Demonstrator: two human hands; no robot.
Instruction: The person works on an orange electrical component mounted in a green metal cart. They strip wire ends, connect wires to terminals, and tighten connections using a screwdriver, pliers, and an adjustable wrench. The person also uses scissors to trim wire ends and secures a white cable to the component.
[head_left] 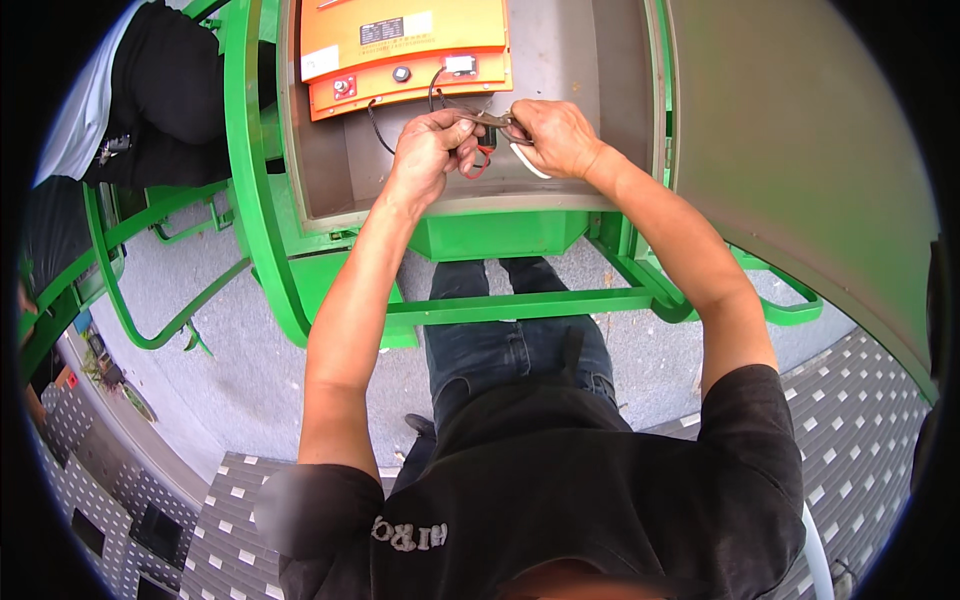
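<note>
My right hand [562,138] is closed on a dark pair of pliers [518,132], its jaws pointing left toward my other hand. My left hand [428,152] pinches a dark cable [468,106] close to the jaws; the exact contact is too small to make out. A thin red wire loop [481,168] hangs between the hands. Under my right fingers juts a white strip [530,163]. Just beyond the hands lies an orange battery box [420,72] with black leads, a red terminal and a pale connector [460,66] along its near side.
The box sits in a grey metal compartment [560,60] within a green frame [262,200]. A large grey panel [800,180] stands open on the right. A green bar [520,305] crosses before my legs. Another person in dark clothes [165,90] is at the left.
</note>
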